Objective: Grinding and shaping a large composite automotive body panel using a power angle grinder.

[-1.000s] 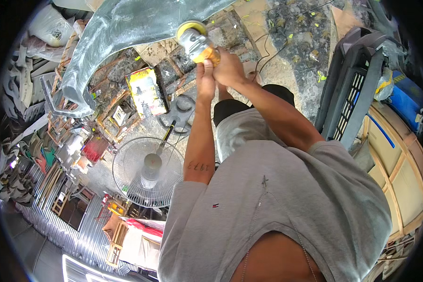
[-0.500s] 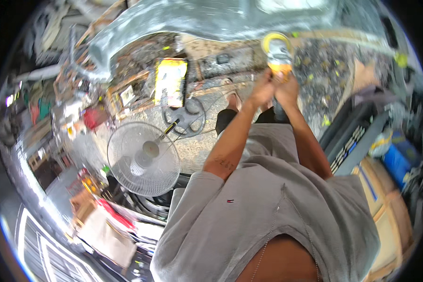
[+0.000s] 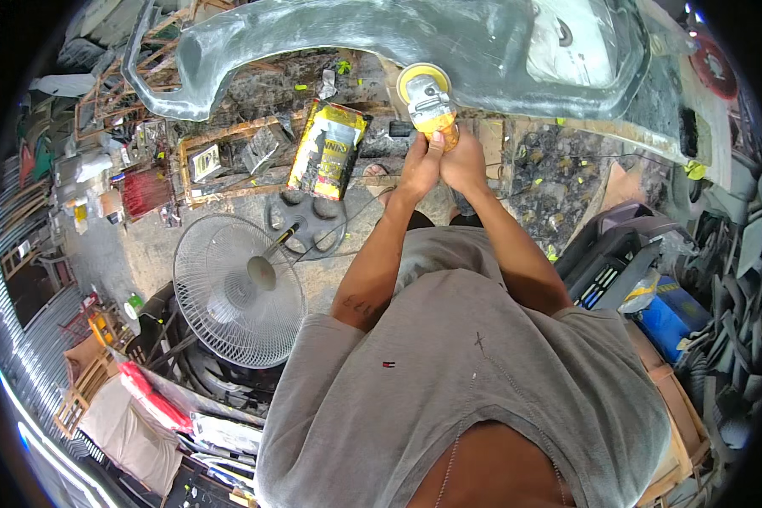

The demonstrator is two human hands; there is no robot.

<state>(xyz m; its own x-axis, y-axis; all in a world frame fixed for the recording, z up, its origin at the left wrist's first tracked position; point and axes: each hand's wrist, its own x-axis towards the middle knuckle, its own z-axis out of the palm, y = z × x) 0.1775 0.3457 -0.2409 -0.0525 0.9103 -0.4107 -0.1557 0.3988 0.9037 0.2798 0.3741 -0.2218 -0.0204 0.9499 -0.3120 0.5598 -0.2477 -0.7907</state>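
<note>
Both hands are wrapped round an angle grinder [image 3: 433, 108] with a yellow-orange body, a grey metal head and a round yellow disc. My left hand [image 3: 421, 168] grips the body from the left, its thumb lying along the top. From the right, my right hand [image 3: 463, 165] closes on the same body, pressed close to the left one. Ahead lies a large moulded grey panel [image 3: 356, 38], whitish with scuffs or dust. The disc overlaps the panel's near edge in the picture; I cannot tell whether they touch.
A yellow and black tin [image 3: 328, 151] stands left of my hands. Nearer stand a fan [image 3: 240, 289] and its round base [image 3: 305, 222]. Dark panels [image 3: 618, 241], a blue box [image 3: 670, 317] and piled grey parts are on the right. A cable [image 3: 368, 203] crosses the floor.
The grinder, held in both hands, has moved left along the panel's near edge. The head view has also shifted, showing more of the panel.
</note>
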